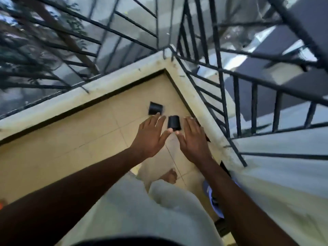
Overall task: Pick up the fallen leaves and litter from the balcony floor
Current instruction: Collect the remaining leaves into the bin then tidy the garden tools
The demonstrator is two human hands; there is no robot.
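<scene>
Head view. Near black litter piece [174, 122]: on the balcony floor [110, 132], in the corner, between our left hand [152, 137] and right hand [193, 139], both spread and empty. Far black litter piece [155, 108]: just beyond. We judge both light and thin; pinch an edge.

Motion blur smears the whole view. A far black piece [155, 108] and a near black piece [174, 122] lie on the floor [88, 135], too blurred to identify. The left hand [150, 137] overlaps the far black piece's edge; whether they touch cannot be told. A trouser leg [168, 201] hides most of a foot [169, 176]. The right forearm [239, 201] covers part of a blue thing [208, 190]. The left edge cuts off an orange thing [2, 203].
</scene>
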